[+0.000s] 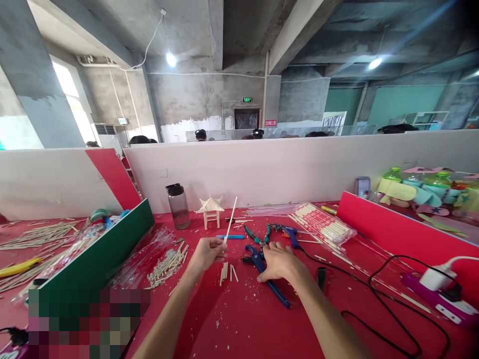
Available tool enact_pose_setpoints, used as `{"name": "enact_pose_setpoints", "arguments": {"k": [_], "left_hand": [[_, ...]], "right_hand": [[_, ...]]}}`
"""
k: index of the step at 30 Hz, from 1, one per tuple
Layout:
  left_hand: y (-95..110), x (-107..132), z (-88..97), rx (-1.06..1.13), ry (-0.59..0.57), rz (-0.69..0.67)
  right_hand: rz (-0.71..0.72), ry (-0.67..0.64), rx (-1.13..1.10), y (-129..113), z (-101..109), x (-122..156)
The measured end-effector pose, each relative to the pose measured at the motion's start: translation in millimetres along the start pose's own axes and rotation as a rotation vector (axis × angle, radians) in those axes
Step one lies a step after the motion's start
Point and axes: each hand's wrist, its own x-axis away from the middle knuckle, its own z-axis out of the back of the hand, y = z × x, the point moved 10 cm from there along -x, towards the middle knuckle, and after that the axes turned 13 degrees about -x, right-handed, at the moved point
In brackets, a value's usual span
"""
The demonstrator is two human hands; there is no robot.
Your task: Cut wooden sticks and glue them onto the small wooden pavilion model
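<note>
My left hand (pixel 210 251) is closed in a pinch on the lower end of a thin wooden stick (pixel 231 219), which points up and slightly right. Spread over a blue-handled cutter (pixel 279 295) is my right hand (pixel 277 262), its thumb across the tool and its fingertips near green-handled pliers (pixel 251 234). Whether it grips the cutter is hard to see. Short cut stick pieces (pixel 223 273) lie below my left hand. Behind stands a small pavilion model (pixel 211 212) made of sticks, with a blue pen (pixel 234 237) in front of it.
A dark bottle (pixel 177 205) stands back left, near a pile of short sticks (pixel 168 264). At right are a blue glue gun (pixel 286 232), packaged sticks (pixel 325 224), a black cable (pixel 359 274) and a purple power strip (pixel 441 299). Green (pixel 93 249) and red (pixel 407 229) dividers flank the red table.
</note>
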Motion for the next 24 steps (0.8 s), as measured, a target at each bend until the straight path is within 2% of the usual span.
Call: {"name": "enact_pose_setpoints", "arguments": {"k": [5,8,11,16,24], "left_hand": [[4.9,1.6,4.6,-0.03,0.011,-0.013],[8.3,2.0,9.1,-0.03,0.021,-0.035],[9.1,2.1,11.6,-0.041,0.016,-0.035],[9.8,3.7,10.0,-0.051,-0.028,-0.021],[11.6,8.9,6.4,-0.084,-0.071,-0.005]], "right_hand": [[0.07,0.045,-0.088,-0.2,12.6,-0.7],[0.107,0.038,-0.308,3.1,21.0,-2.9],[0.203,-0.009,-0.559,-5.0,25.9,-3.7],[0.337,-0.154,-0.792,-30.6,17.3,-0.1],[0.402,-0.187,-0.973,-45.4,3.8,-8.5]]}}
